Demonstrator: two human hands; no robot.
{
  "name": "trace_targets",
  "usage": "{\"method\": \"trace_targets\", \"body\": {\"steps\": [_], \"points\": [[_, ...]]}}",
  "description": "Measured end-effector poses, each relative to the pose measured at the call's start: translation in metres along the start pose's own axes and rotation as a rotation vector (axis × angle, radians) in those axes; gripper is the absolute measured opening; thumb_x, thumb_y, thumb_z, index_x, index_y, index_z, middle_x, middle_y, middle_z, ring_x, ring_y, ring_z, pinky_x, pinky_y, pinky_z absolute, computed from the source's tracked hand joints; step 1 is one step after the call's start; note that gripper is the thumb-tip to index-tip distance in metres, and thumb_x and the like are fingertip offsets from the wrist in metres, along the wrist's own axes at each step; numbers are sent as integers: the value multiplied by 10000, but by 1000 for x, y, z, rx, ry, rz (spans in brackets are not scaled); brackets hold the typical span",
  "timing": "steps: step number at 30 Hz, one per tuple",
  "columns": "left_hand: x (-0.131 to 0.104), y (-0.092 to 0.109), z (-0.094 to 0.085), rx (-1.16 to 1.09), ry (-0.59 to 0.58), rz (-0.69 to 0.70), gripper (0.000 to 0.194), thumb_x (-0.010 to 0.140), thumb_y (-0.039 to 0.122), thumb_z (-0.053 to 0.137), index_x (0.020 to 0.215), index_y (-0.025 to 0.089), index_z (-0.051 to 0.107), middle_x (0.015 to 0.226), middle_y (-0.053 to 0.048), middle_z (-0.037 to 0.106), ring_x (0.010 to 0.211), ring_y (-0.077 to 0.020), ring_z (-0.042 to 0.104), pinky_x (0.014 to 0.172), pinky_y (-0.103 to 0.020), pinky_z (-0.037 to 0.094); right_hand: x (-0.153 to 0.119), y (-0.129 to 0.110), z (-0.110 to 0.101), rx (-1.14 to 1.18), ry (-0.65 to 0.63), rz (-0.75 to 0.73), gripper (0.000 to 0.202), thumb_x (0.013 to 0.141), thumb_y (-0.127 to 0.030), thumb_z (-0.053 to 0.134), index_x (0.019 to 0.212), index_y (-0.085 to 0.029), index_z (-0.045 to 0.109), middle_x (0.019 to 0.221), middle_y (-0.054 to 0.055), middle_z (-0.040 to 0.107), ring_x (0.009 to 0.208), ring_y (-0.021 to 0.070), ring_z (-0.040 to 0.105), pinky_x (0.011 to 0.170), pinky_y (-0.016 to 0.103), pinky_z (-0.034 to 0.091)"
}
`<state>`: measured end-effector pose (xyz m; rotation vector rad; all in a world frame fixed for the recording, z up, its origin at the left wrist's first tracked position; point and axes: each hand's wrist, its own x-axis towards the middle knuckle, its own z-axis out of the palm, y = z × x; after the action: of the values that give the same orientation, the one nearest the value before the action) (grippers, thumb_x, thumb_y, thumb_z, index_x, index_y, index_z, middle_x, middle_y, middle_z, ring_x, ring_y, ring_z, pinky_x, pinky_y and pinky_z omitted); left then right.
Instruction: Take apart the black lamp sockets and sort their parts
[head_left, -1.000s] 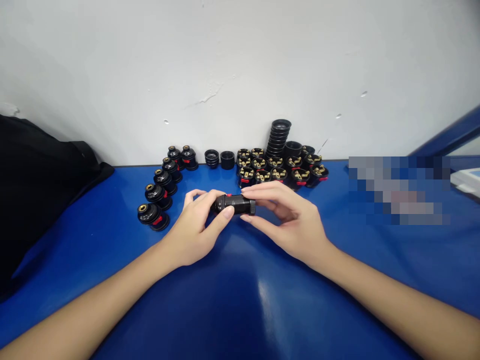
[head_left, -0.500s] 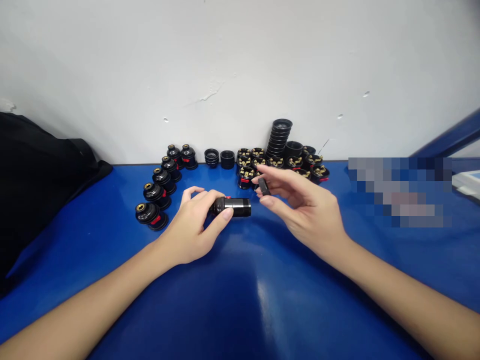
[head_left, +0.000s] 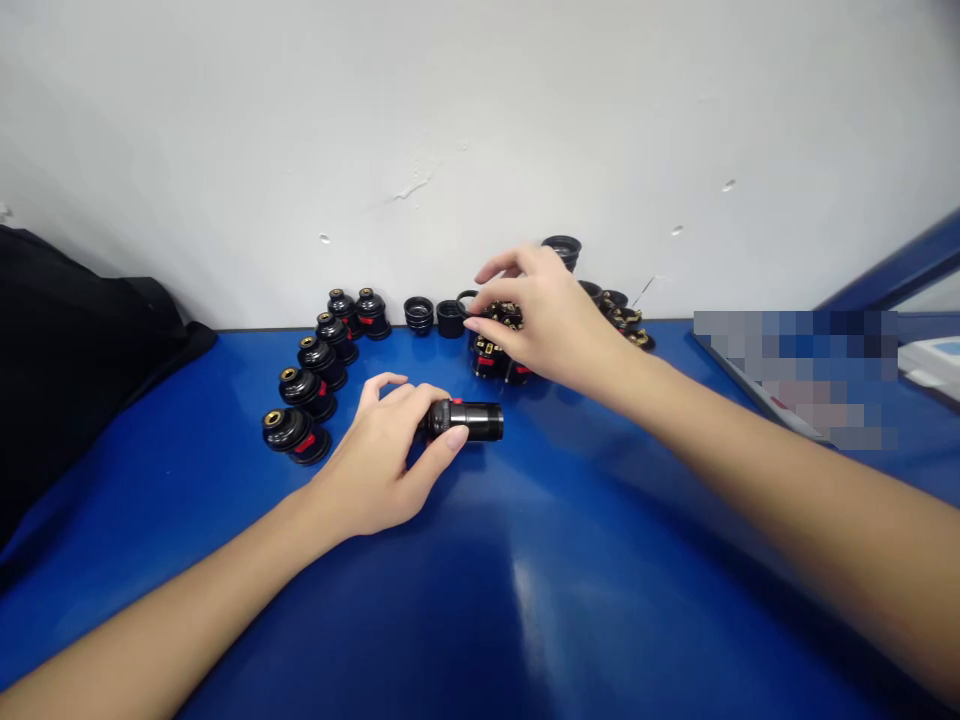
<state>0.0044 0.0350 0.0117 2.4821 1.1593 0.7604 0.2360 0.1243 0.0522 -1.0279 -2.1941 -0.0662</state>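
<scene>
A black cylindrical socket (head_left: 478,421) with a small red part lies on its side in my left hand (head_left: 390,450), its threaded end pointing right. Between the thumb and fingers of my right hand (head_left: 529,305) is a thin black ring (head_left: 466,302), held just above a short black cup (head_left: 450,319). Beside that cup stands a ridged black cup (head_left: 418,315). Below and behind my right hand are several open black sockets (head_left: 487,357) with brass contacts, partly hidden by it.
Several black sockets with brass tops (head_left: 304,390) stand in a line at the left. Behind my right hand rises a stack of black rings (head_left: 562,250). Black cloth (head_left: 75,350) lies far left on the blue table (head_left: 360,620). A blurred patch covers something at right.
My right hand has moved left and back with the black ring, from beside the socket's threaded end to over the short cup. My left hand still holds the socket in nearly the same place.
</scene>
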Motion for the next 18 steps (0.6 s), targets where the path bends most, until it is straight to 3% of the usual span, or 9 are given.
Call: {"method": "trace_targets", "body": {"steps": [8,13,18], "points": [[-1,0,-1,20,9,-22,227,1104,391,464,1137,206,591,1037,-52,737,962,-245,653,1182,-570,324,38,2,41,-177,-67,59,45,915,-170,799,908,-153,840,1024,165,669,1079,384,635,964,575,570],[-2,0,-3,25,12,-15,228,1104,394,460,1148,206,581,1018,-45,727,941,-241,652,1188,-569,327,41,5,51,-217,-66,93,19,881,-167,833,876,-150,840,1008,174,694,1071,383,641,956,562,580],[-2,0,-3,28,17,-17,226,1105,393,461,1151,205,578,1058,-56,739,963,-248,658,1191,-570,317,41,11,54,-191,-57,71,89,924,-222,797,878,-159,841,1012,183,712,1063,383,651,960,565,580]]}}
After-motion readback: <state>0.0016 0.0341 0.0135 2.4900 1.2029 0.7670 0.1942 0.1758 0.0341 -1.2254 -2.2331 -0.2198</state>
